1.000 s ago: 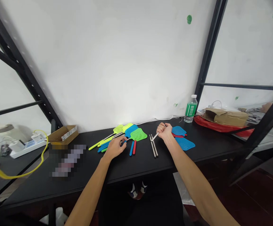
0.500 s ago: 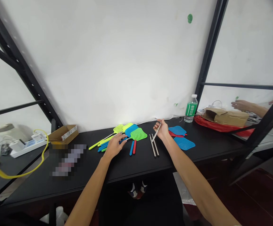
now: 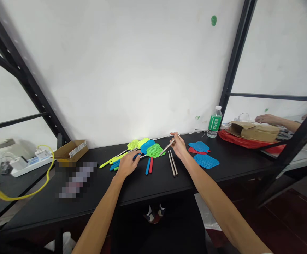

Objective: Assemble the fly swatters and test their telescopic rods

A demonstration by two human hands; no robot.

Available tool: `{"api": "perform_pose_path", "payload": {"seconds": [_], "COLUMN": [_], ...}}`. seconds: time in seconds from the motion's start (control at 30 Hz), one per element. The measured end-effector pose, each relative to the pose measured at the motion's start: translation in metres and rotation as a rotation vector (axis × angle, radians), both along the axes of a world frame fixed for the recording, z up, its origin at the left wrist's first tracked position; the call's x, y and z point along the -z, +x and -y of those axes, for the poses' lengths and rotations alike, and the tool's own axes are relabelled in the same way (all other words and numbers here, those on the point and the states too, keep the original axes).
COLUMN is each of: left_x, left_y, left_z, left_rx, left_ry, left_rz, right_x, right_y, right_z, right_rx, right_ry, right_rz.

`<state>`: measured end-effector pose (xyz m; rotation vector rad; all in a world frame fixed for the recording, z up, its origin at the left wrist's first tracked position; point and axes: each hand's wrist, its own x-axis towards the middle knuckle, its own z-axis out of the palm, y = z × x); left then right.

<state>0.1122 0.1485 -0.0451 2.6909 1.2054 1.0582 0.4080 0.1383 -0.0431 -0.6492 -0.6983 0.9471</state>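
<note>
In the head view my right hand [image 3: 179, 145] is closed on a metal rod [image 3: 168, 146], a slim silvery tube slanting down to the left. Its lower end overlaps the edge of a green fly swatter head [image 3: 155, 150]. My left hand [image 3: 127, 164] is closed on a blue handle [image 3: 136, 156], mostly hidden by the fingers. Around that hand lie several fly swatters with yellow, green and blue handles, among them a blue swatter head [image 3: 147, 146]. A loose blue handle [image 3: 148, 166] and a red handle [image 3: 151, 165] lie between my hands. Two more metal rods [image 3: 173, 164] rest left of my right forearm.
Right of my right hand lie loose blue swatter heads [image 3: 206, 161] and a red one [image 3: 197, 151]. A water bottle [image 3: 214, 122] stands at the back right near a cardboard box [image 3: 259, 132]. An open small box [image 3: 71, 151] and a power strip [image 3: 31, 165] are left.
The rod in my right hand has swung to a flatter slant, its lower end moving left to the green swatter head. My left hand has turned slightly, with the blue handle showing more.
</note>
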Motion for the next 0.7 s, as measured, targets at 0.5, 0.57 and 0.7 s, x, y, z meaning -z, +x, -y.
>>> {"api": "perform_pose_path", "payload": {"seconds": [0.5, 0.57, 0.7], "left_x": [-0.002, -0.003, -0.002], "left_y": [0.002, 0.002, 0.002], "left_z": [0.003, 0.003, 0.002], "left_rx": [-0.067, -0.061, -0.062], "left_ry": [-0.027, -0.034, -0.047], "left_rz": [0.017, 0.022, 0.025], "right_x": [0.005, 0.004, 0.004], "right_y": [-0.012, -0.013, -0.014], "right_z": [0.0, 0.0, 0.0], "right_rx": [-0.141, -0.132, -0.102], "right_ry": [-0.069, -0.078, -0.099], "right_rz": [0.204, 0.22, 0.228]}}
